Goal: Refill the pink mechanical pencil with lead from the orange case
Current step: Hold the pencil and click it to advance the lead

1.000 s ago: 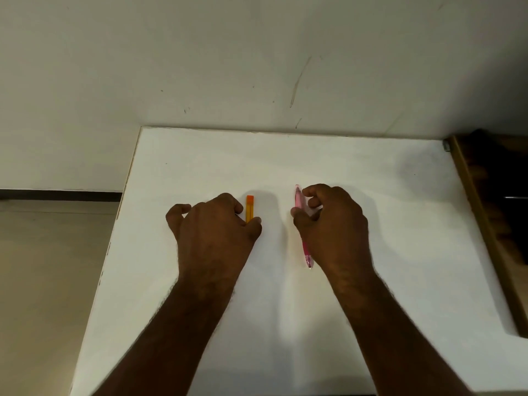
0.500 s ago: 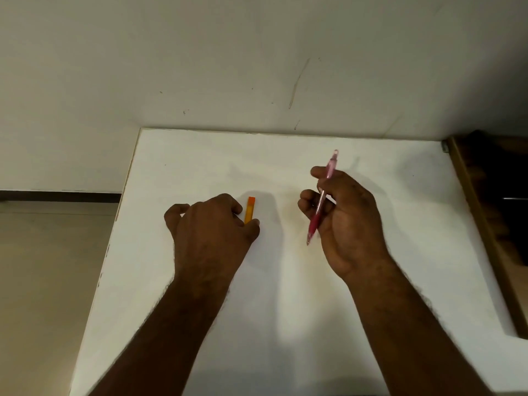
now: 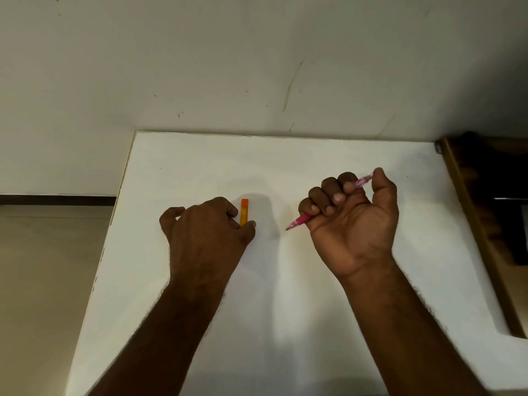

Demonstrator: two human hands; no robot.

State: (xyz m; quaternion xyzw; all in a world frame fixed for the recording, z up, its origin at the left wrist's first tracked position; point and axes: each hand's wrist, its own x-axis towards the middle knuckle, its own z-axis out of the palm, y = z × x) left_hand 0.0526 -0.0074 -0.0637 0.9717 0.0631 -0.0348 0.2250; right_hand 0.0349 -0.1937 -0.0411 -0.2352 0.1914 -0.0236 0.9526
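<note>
My right hand (image 3: 353, 221) is raised above the white table (image 3: 285, 295), palm turned towards me, and grips the pink mechanical pencil (image 3: 300, 220) in its fist. The tip points down-left and the clear cap end sticks out by the thumb. The small orange lead case (image 3: 244, 211) lies flat on the table. My left hand (image 3: 208, 227) rests knuckles-up beside it, with thumb and forefinger touching the case's near end and left side.
A plain wall rises behind the table's far edge. A dark wooden piece of furniture (image 3: 485, 224) borders the table on the right. The table's left edge drops to a beige floor (image 3: 43, 281).
My right hand has lifted the pencil off the table, turned palm-up and moved right, closing into a fist round the barrel. My left hand has stayed by the case.
</note>
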